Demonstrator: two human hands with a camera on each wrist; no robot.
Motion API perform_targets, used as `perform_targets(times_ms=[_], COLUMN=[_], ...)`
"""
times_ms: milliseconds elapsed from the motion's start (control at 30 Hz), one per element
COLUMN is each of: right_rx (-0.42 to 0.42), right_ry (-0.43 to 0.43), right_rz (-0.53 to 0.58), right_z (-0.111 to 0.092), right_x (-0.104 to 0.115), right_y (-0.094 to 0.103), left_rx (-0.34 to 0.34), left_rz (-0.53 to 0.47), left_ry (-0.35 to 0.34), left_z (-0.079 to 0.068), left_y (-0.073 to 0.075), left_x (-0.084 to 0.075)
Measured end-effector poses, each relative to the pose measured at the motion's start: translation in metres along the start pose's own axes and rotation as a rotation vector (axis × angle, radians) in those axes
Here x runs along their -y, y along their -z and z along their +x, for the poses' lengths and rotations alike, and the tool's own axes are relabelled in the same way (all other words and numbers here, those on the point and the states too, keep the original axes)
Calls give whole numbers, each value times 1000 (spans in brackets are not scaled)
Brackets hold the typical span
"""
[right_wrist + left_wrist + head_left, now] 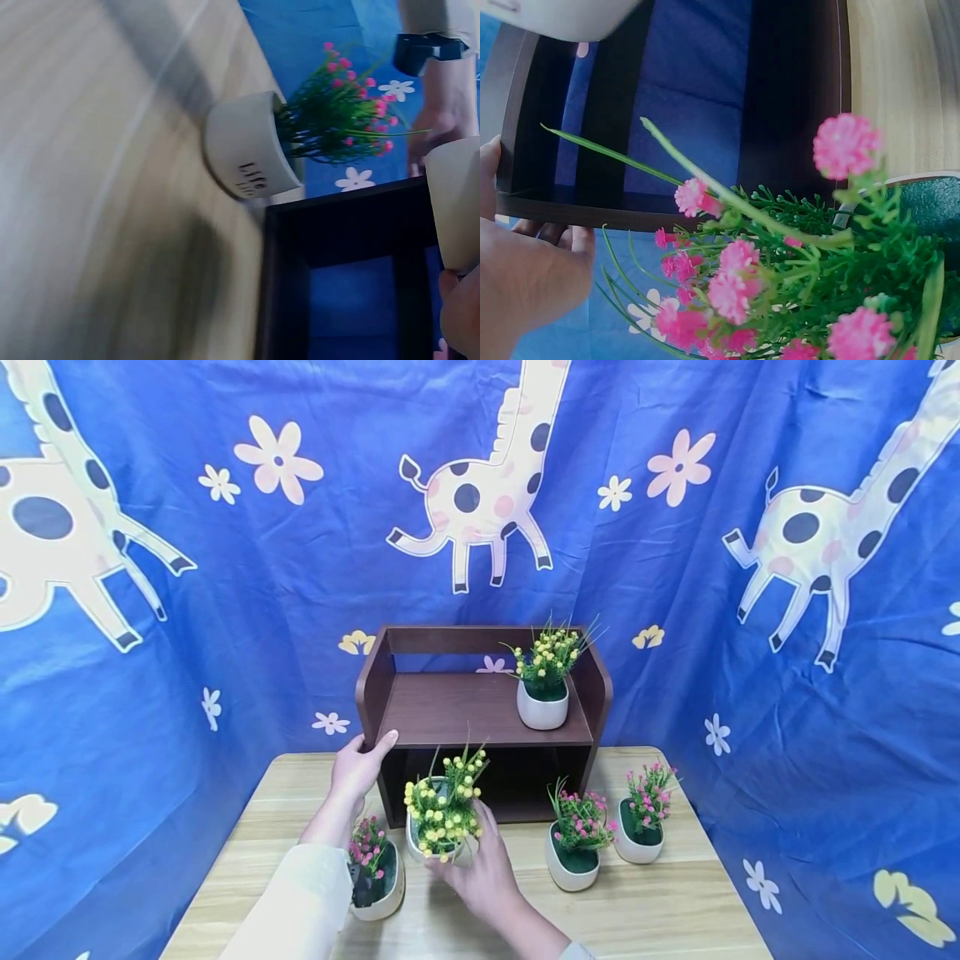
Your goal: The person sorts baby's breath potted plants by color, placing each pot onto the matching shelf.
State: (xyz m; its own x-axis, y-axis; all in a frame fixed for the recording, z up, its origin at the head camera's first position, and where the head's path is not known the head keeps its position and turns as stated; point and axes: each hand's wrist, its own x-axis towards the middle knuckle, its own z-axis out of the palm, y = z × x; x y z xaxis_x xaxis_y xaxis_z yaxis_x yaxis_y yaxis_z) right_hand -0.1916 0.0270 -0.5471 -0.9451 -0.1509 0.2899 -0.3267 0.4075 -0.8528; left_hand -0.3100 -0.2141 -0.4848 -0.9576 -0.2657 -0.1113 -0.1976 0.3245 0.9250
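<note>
My right hand (487, 868) holds a white pot of yellow flowers (444, 810) up off the table, in front of the shelf's lower opening. In the right wrist view a bit of that hand (459, 315) shows at the white pot (456, 202). The left hand (358, 774) grips the left side of the dark brown wooden shelf (450, 702), thumb on the near side and fingers round the outside, as the left wrist view shows. Under the left forearm stands a pink-flowered pot (386, 885), its blooms (731, 289) close to the left wrist camera.
Another yellow-flowered pot (542, 706) stands at the right of the shelf's upper board. Two pink-flowered pots, one nearer (572, 864) and one farther right (640, 843), stand on the light wooden table (660, 918). A blue giraffe-print cloth (337, 568) hangs behind and at both sides.
</note>
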Motion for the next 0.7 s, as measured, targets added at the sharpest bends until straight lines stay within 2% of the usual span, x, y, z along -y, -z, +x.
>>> perform_targets(times_ms=[200,567,700], right_rx=[-32,-131,-140], right_ry=[24,286,345], right_rz=[39,-36,-37], right_z=[11,44,57], right_x=[14,33,39], right_y=[10,22,25], left_rx=[-3,-8,-4], left_rz=[-1,-12,-13], left_ry=[-2,-4,-3], left_z=[1,1,2], left_y=[0,-1,0], left_x=[1,1,1])
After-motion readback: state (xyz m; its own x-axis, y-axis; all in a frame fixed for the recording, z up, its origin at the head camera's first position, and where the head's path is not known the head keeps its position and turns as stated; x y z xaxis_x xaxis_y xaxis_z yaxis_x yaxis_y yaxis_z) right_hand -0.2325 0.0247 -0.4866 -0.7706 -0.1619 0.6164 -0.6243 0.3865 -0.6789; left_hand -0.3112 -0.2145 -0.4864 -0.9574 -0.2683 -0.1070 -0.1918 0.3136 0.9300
